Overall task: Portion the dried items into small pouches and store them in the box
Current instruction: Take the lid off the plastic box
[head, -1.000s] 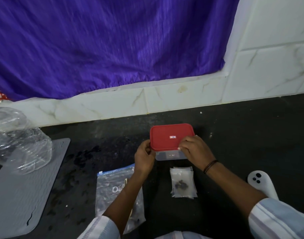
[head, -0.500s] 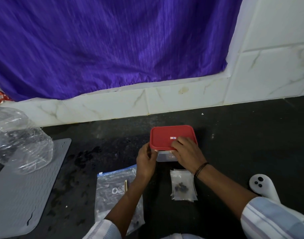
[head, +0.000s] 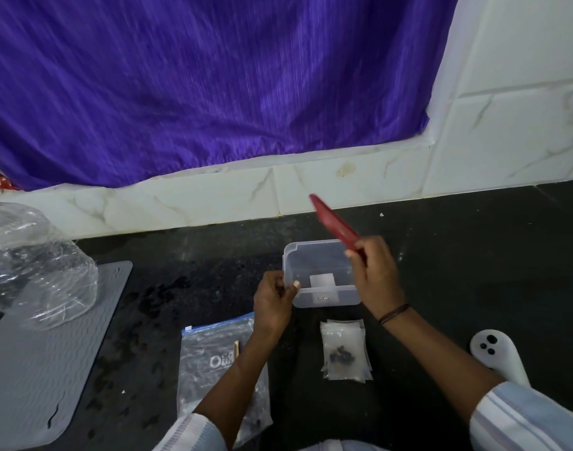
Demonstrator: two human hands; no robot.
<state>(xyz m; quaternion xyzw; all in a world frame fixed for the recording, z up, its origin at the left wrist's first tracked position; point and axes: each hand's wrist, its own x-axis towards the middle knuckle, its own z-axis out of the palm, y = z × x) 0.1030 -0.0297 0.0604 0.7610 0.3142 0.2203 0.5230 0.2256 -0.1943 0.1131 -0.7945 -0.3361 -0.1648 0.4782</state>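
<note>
A small clear plastic box point(head: 314, 255) stands uncovered on the black counter, with nothing visible inside but a label on its bottom. My right hand point(head: 374, 273) holds its red lid point(head: 332, 221) tilted up on edge above the box's right side. My left hand point(head: 273, 299) grips the box's near left corner. In front of the box lies a small stack of clear pouches point(head: 345, 351) with dark dried items in the top one. A larger zip bag point(head: 213, 356) with a blue seal lies under my left forearm, and a small wooden stick rests on it.
A grey ribbed mat point(head: 34, 369) covers the left of the counter, with a crumpled clear plastic bag point(head: 34, 271) on its far end. A white handheld device point(head: 496, 353) lies at the right. A tiled wall and purple curtain point(head: 213, 86) close off the back.
My right hand has lifted the red lid off the box and tipped it up to the right. The left hand still steadies the box, which now stands uncovered.
</note>
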